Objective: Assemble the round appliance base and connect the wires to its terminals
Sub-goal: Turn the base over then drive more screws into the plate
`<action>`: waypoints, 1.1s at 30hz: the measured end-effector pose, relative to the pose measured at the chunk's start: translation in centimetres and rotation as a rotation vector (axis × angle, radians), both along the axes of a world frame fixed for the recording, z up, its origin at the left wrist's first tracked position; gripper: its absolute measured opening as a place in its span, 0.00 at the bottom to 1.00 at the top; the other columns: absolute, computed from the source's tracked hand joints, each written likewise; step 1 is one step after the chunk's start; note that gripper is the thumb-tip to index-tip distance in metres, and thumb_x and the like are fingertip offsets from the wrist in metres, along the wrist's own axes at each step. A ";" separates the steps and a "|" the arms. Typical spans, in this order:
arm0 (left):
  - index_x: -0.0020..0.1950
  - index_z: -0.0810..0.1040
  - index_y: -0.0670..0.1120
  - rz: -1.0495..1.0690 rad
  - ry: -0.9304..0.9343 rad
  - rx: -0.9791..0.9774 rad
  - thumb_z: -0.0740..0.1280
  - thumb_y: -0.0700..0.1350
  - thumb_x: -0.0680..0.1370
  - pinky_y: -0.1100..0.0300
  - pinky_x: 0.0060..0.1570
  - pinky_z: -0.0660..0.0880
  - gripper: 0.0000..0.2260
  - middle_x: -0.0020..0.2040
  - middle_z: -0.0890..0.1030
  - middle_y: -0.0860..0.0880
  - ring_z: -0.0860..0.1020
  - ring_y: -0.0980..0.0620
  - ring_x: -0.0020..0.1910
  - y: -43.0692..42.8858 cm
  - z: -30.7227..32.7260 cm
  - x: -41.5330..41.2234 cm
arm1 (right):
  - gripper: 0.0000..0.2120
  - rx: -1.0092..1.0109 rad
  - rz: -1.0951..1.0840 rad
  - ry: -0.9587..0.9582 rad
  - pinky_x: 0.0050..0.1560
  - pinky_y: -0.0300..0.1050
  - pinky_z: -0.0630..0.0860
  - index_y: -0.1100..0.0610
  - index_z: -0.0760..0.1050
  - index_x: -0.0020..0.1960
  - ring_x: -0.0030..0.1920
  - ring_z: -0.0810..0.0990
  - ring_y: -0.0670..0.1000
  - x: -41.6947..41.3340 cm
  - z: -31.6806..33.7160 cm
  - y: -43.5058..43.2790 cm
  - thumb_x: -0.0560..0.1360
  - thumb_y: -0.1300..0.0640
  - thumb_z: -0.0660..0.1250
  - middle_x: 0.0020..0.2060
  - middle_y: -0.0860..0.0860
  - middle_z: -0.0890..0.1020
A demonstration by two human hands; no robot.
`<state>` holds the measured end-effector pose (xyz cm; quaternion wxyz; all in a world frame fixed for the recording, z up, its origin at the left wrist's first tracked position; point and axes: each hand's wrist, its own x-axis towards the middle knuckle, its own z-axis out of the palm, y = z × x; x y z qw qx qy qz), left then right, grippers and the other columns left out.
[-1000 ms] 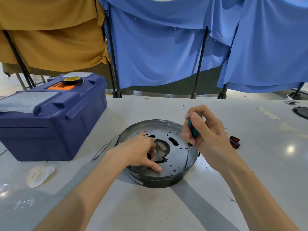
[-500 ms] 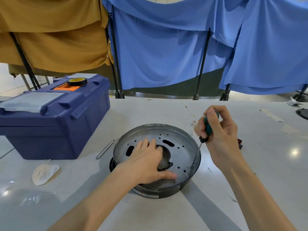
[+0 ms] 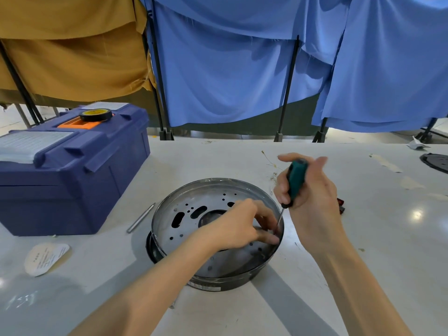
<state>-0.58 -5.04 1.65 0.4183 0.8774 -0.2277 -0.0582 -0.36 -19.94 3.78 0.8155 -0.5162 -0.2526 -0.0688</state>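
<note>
Movement came from the left hand [image 3: 238,226], which had slid from the centre hole of the round base [image 3: 184,229], mid-table, to its right rim. Its fingers bunched at the screwdriver [image 3: 297,180] tip, pinching something I could not make out, while the right hand [image 3: 312,202] was wrapped round the green handle, likely starting a screw. Print on the base's side label [image 3: 203,286] and the paper tag [image 3: 46,258] was too small to read.

No lettering can be read. The white rounded paper label [image 3: 46,259] on the pale tabletop [image 3: 363,263] carries fine dark print, too small to make out. A pale sticker [image 3: 203,286] on the outer wall of the shallow round grey metal base [image 3: 184,214] is equally illegible.
</note>
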 end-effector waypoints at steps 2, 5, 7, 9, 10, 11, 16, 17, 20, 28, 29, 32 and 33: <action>0.47 0.82 0.40 0.009 -0.078 0.046 0.74 0.40 0.74 0.64 0.47 0.75 0.05 0.48 0.80 0.49 0.77 0.55 0.45 -0.5 -0.3 0.1 | 0.24 0.015 0.135 0.059 0.39 0.41 0.73 0.60 0.77 0.57 0.34 0.70 0.52 0.1 0.0 -0.8 0.81 0.42 0.53 0.34 0.54 0.73; 0.45 0.80 0.40 0.000 -0.109 0.082 0.66 0.29 0.75 0.64 0.47 0.75 0.08 0.44 0.78 0.51 0.77 0.61 0.41 -0.7 -0.4 0.1 | 0.15 0.055 0.256 0.075 0.43 0.44 0.76 0.61 0.77 0.53 0.39 0.75 0.53 0.2 0.4 -1.6 0.79 0.51 0.59 0.40 0.55 0.77; 0.42 0.77 0.44 -0.011 -0.061 0.055 0.57 0.23 0.72 0.61 0.48 0.78 0.18 0.43 0.77 0.54 0.80 0.63 0.40 -0.8 -0.4 -0.2 | 0.12 0.065 0.309 0.061 0.43 0.45 0.77 0.61 0.78 0.51 0.39 0.76 0.54 0.3 0.7 -1.9 0.79 0.56 0.58 0.42 0.56 0.78; 0.40 0.75 0.47 -0.009 -0.043 0.024 0.54 0.22 0.70 0.56 0.50 0.80 0.21 0.43 0.77 0.53 0.81 0.61 0.41 -0.8 -0.5 -0.5 | 0.10 0.045 0.354 0.030 0.43 0.44 0.76 0.60 0.79 0.51 0.39 0.76 0.53 0.2 0.9 -2.2 0.78 0.57 0.60 0.42 0.56 0.78; 0.41 0.75 0.46 -0.001 -0.038 0.016 0.53 0.22 0.71 0.54 0.50 0.79 0.21 0.44 0.77 0.52 0.81 0.61 0.41 -0.8 -0.6 -0.5 | 0.09 0.040 0.367 0.014 0.44 0.44 0.76 0.59 0.79 0.51 0.38 0.76 0.53 0.1 0.9 -2.3 0.77 0.56 0.64 0.43 0.56 0.78; 0.42 0.75 0.46 0.009 -0.038 0.015 0.53 0.22 0.71 0.54 0.50 0.79 0.20 0.44 0.77 0.52 0.81 0.61 0.42 -0.8 -0.7 -0.5 | 0.08 0.046 0.373 0.004 0.44 0.45 0.76 0.59 0.78 0.51 0.38 0.76 0.53 0.0 0.8 -2.5 0.75 0.55 0.68 0.43 0.56 0.78; 0.46 0.78 0.39 0.015 -0.033 0.010 0.58 0.23 0.72 0.59 0.46 0.79 0.15 0.45 0.79 0.49 0.81 0.60 0.42 -0.5 -0.5 -0.2 | 0.14 0.106 0.290 0.031 0.44 0.47 0.76 0.54 0.76 0.44 0.38 0.77 0.53 -0.3 0.1 -3.3 0.65 0.59 0.79 0.41 0.55 0.79; 0.46 0.79 0.39 0.004 -0.056 0.001 0.62 0.26 0.74 0.65 0.43 0.76 0.10 0.44 0.80 0.48 0.79 0.61 0.41 -0.4 -0.4 -0.2 | 0.13 0.089 0.264 0.024 0.44 0.47 0.76 0.53 0.76 0.43 0.38 0.77 0.53 -0.4 0.1 -3.1 0.65 0.62 0.78 0.40 0.55 0.79; 0.44 0.79 0.38 0.010 -0.115 -0.027 0.69 0.32 0.75 0.69 0.41 0.71 0.03 0.41 0.80 0.47 0.76 0.59 0.39 -0.5 -0.4 -0.4 | 0.09 0.044 0.192 0.001 0.45 0.46 0.76 0.54 0.76 0.47 0.38 0.77 0.53 -0.7 0.2 -2.3 0.68 0.62 0.71 0.41 0.54 0.79; 0.43 0.77 0.40 0.021 -0.048 -0.021 0.56 0.22 0.70 0.55 0.53 0.79 0.17 0.41 0.79 0.50 0.80 0.62 0.41 -0.8 -0.8 -0.1 | 0.11 -0.104 0.140 -0.014 0.53 0.52 0.79 0.59 0.77 0.54 0.45 0.80 0.56 -0.8 1.5 -2.8 0.76 0.54 0.63 0.47 0.56 0.81; 0.44 0.78 0.40 0.024 -0.042 -0.022 0.57 0.22 0.70 0.54 0.54 0.79 0.17 0.42 0.80 0.49 0.80 0.61 0.42 -0.7 -0.9 -0.1 | 0.09 -0.097 0.102 -0.027 0.48 0.49 0.79 0.59 0.75 0.52 0.42 0.79 0.56 -1.0 1.4 -2.6 0.76 0.55 0.64 0.44 0.56 0.81; 0.44 0.80 0.42 0.022 -0.070 -0.039 0.68 0.31 0.74 0.62 0.50 0.76 0.07 0.42 0.82 0.50 0.79 0.60 0.42 -0.5 -0.9 0.0 | 0.08 -0.099 -0.035 -0.077 0.40 0.43 0.73 0.55 0.73 0.50 0.35 0.72 0.53 -1.5 0.9 -1.5 0.76 0.51 0.64 0.37 0.53 0.75; 0.43 0.80 0.43 0.017 -0.090 -0.053 0.71 0.36 0.75 0.65 0.48 0.74 0.03 0.41 0.82 0.51 0.78 0.59 0.42 -0.5 -0.8 -0.1 | 0.10 -0.101 -0.051 -0.082 0.40 0.43 0.72 0.55 0.73 0.51 0.36 0.71 0.52 -1.6 0.7 -1.1 0.77 0.49 0.62 0.37 0.52 0.74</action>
